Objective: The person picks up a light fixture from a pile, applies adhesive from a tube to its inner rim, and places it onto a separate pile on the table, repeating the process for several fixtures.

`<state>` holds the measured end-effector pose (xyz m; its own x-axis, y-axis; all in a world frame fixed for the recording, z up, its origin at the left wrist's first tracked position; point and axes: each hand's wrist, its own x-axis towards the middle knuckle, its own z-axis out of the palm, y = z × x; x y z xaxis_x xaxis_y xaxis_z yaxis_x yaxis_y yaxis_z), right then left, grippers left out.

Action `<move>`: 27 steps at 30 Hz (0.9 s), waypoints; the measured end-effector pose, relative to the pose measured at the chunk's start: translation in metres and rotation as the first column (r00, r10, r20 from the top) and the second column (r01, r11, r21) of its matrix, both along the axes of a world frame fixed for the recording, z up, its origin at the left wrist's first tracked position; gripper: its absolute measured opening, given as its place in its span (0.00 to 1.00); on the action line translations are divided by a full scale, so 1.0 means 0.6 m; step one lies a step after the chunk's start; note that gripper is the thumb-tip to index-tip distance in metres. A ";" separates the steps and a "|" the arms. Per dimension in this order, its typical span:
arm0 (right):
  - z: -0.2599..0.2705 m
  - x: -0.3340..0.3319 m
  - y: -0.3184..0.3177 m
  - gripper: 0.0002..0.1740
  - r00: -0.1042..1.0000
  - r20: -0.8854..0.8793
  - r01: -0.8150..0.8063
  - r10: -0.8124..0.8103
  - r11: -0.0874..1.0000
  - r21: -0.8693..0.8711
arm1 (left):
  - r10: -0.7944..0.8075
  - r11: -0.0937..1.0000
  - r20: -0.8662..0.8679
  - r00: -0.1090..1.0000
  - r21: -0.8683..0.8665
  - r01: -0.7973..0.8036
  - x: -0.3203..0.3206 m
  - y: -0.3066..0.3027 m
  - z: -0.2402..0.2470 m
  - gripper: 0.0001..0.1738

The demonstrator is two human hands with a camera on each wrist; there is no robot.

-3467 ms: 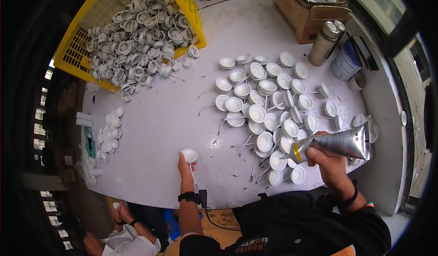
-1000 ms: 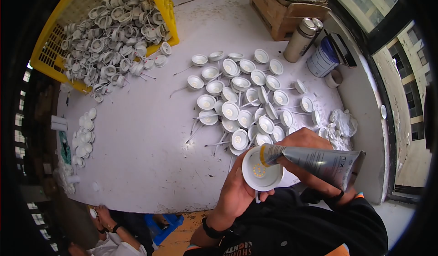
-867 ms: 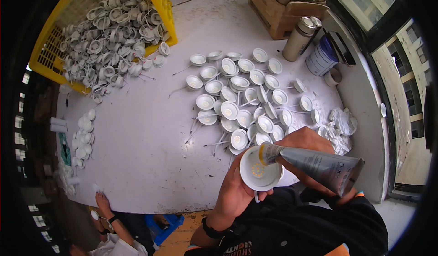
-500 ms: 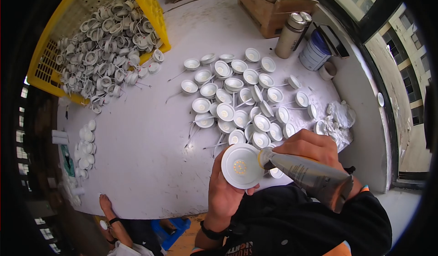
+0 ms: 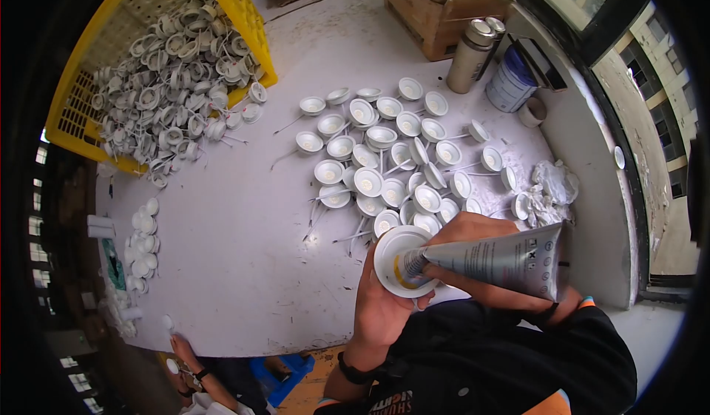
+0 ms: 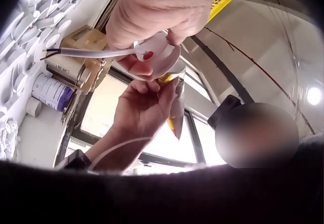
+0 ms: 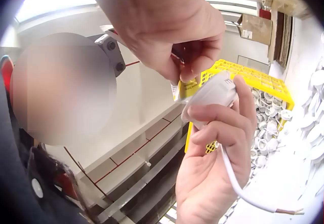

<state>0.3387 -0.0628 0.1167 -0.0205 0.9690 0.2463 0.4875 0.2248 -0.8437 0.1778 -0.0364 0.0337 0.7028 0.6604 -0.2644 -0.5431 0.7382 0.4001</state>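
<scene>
My left hand [image 5: 379, 313] holds a white LED downlight [image 5: 384, 258], its dished front tilted up. A white cable [image 6: 96, 53] with bare wire ends trails from the back of the light in the left wrist view. My right hand [image 5: 477, 228] grips a silver squeeze tube [image 5: 499, 261] with a yellow band near its nozzle. The nozzle end overlaps the inside of the light, covering most of its LED dots. In the right wrist view, the left fingers [image 7: 223, 113] curl round the light's housing, close below the right hand.
Many similar downlights [image 5: 367, 181] lie on the white table [image 5: 244, 267]. A yellow crate [image 5: 255, 27] full of lamp parts stands back left. A flask [image 5: 470, 58], a tub [image 5: 509, 86] and a cardboard box [image 5: 436, 19] line the right. Another person's hand [image 5: 181, 347] touches the front edge.
The left hand has brought the light rightward from the front middle, and the tube has come to it. Within the last half second, the nozzle has moved left from the rim over the light's inside.
</scene>
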 end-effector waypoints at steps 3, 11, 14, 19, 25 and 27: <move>-0.007 0.008 0.008 0.08 0.990 0.141 0.004 -0.013 0.998 0.063 | -0.027 1.000 0.038 0.999 0.013 0.027 0.005 0.001 0.002 0.29; -0.032 0.003 -0.004 0.06 0.990 -0.050 0.133 -0.131 0.990 0.038 | 0.006 0.997 -0.021 1.000 -0.078 -0.008 -0.012 0.010 -0.005 0.30; -0.054 0.004 -0.012 0.11 0.897 -0.322 0.260 -0.303 0.950 -0.171 | 0.125 0.990 -0.127 0.984 -0.052 -0.132 -0.047 0.044 -0.026 0.31; -0.052 0.004 -0.005 0.11 0.690 -0.539 0.255 -0.482 0.860 -0.443 | 0.314 0.943 -0.688 0.655 0.307 -0.130 -0.174 0.144 -0.145 0.25; -0.072 0.023 0.006 0.10 0.732 -0.527 0.218 -0.432 0.881 -0.420 | 0.390 0.921 -0.917 0.081 0.385 -0.063 -0.340 0.234 -0.294 0.24; -0.072 0.022 0.016 0.09 0.711 -0.514 0.259 -0.480 0.858 -0.443 | 0.364 0.928 -0.930 0.040 0.359 -0.101 -0.382 0.253 -0.342 0.24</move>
<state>0.3519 -0.0533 0.0733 0.3976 0.8861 -0.2382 -0.1473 -0.1946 -0.9698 -0.0515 0.1155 -0.1717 -0.3014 0.8479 -0.4362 0.3019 0.5187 0.7998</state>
